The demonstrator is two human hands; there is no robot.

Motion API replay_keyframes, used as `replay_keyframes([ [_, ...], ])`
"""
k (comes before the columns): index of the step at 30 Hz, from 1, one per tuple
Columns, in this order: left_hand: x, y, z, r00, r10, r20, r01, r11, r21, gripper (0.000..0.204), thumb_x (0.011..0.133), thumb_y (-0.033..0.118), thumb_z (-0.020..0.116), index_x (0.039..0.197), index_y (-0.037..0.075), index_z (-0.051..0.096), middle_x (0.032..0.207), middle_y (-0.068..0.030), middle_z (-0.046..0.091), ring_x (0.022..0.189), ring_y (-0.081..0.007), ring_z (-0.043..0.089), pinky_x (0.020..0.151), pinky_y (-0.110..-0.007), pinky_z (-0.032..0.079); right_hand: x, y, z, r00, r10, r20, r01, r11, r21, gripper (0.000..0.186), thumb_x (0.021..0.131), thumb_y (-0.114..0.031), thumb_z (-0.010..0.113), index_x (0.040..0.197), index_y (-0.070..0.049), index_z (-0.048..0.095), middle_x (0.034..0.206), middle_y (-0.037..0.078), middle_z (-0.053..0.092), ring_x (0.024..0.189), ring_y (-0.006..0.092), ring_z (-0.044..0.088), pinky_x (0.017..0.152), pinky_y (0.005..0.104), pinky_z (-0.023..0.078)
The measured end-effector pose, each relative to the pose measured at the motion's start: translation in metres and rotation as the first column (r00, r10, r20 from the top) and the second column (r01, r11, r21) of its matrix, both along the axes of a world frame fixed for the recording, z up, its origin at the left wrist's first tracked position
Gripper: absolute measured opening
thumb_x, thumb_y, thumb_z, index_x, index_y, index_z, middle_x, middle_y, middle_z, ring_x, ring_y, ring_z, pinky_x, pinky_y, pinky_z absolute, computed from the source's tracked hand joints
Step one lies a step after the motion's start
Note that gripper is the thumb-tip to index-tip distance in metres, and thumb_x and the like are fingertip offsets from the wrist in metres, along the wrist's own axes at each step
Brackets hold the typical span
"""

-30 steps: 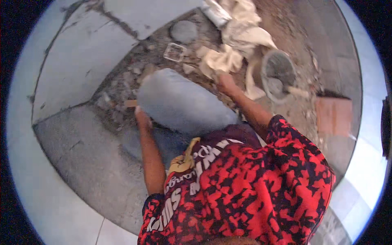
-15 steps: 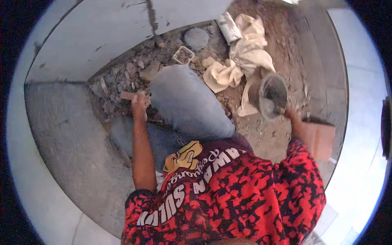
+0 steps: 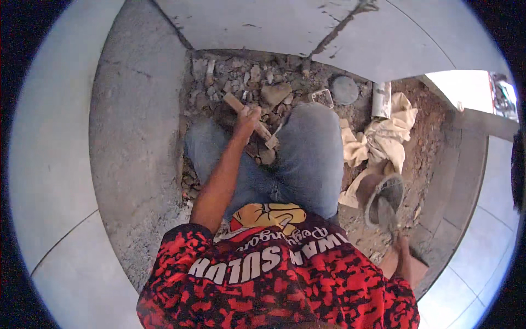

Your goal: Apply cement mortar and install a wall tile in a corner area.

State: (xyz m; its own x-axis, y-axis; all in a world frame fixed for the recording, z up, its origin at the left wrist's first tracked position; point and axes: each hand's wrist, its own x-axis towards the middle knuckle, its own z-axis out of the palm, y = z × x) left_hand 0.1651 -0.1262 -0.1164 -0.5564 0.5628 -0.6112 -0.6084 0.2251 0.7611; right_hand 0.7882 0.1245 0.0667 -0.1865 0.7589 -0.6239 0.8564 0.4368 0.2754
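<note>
My left hand (image 3: 249, 119) is closed around a narrow brown strip that looks like wood (image 3: 234, 102), held above the rubble between my legs. The strip juts out on both sides of my fist. At the right, my right hand (image 3: 403, 245) grips a trowel (image 3: 387, 215). Its grey blade is inside the mouth of a tilted, mortar-stained bucket (image 3: 366, 189). How much mortar the bucket holds is hard to see.
Broken stones (image 3: 275, 94) cover the ground along the pale far wall (image 3: 263, 27). Near it are a round grey disc (image 3: 345, 90), a small clear tray (image 3: 321, 98), a crumpled cream sack (image 3: 383, 137) and a white cylinder (image 3: 381, 100). A reddish tile (image 3: 412, 268) lies beside my right forearm.
My view has swung left, so the whole scene sits further right. The strip in my left hand has turned to a diagonal. The trowel blade now shows in the bucket.
</note>
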Motion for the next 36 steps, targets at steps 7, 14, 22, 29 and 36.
replay_keyframes([
  [7, 0.006, 0.0, 0.003, 0.998, 0.052, -0.02, -0.053, 0.998, -0.027, 0.072, 0.08, 0.035, 0.056, 0.13, -0.004, 0.021, 0.128, -0.0193, 0.035, 0.113, -0.0277, 0.041, 0.089, -0.036, 0.036, -0.026, -0.102, 0.017, 0.912, -0.33, -0.243, 0.29, 0.939, -0.186, 0.036, 0.076, -0.023, 0.055, 0.106, -0.005, 0.051, 0.081, 0.009, 0.057, 0.068, 0.0193, 0.053, 0.056, 0.0336, 0.042],
  [14, -0.006, -0.013, 0.053, 0.992, 0.079, -0.098, -0.072, 0.995, 0.07, 0.073, 0.079, 0.04, 0.056, 0.127, -0.006, 0.027, 0.126, -0.0214, 0.037, 0.114, -0.0282, 0.04, 0.092, -0.037, 0.033, -0.207, -0.095, -0.031, 0.636, 0.324, -0.701, -0.38, 0.921, 0.081, 0.024, 0.085, -0.017, 0.046, 0.098, 0.002, 0.055, 0.067, 0.008, 0.053, 0.062, 0.0128, 0.049, 0.058, 0.028, 0.041],
  [22, -0.056, -0.015, 0.133, 0.748, -0.124, -0.652, -0.02, 0.978, -0.209, 0.078, 0.078, 0.05, 0.05, 0.123, -0.01, 0.032, 0.125, -0.027, 0.036, 0.117, -0.0331, 0.037, 0.095, -0.037, 0.031, -0.426, 0.013, -0.163, 0.362, 0.259, -0.895, -0.565, 0.825, 0.01, 0.028, 0.08, -0.02, 0.046, 0.101, -0.003, 0.051, 0.08, 0.024, 0.057, 0.075, 0.039, 0.055, 0.062, 0.0436, 0.043],
  [29, -0.034, -0.044, 0.123, 0.672, -0.546, -0.5, 0.213, 0.789, -0.576, 0.072, 0.079, 0.047, 0.049, 0.123, -0.007, 0.034, 0.122, -0.0255, 0.041, 0.114, -0.0342, 0.041, 0.093, -0.037, 0.033, -0.459, 0.02, -0.172, 0.606, 0.307, -0.733, -0.542, 0.835, -0.099, 0.027, 0.078, -0.025, 0.05, 0.095, -0.003, 0.054, 0.078, 0.022, 0.058, 0.073, 0.0395, 0.055, 0.062, 0.0448, 0.045],
  [36, -0.043, -0.055, 0.1, 0.523, -0.618, -0.587, 0.319, 0.781, -0.537, 0.066, 0.081, 0.042, 0.048, 0.124, -0.006, 0.033, 0.122, -0.0239, 0.041, 0.113, -0.0341, 0.041, 0.094, -0.038, 0.033, -0.482, 0.03, -0.171, 0.518, 0.462, -0.72, -0.555, 0.822, 0.128, 0.033, 0.08, -0.031, 0.049, 0.097, -0.003, 0.057, 0.076, 0.023, 0.059, 0.07, 0.0328, 0.059, 0.062, 0.042, 0.044],
])
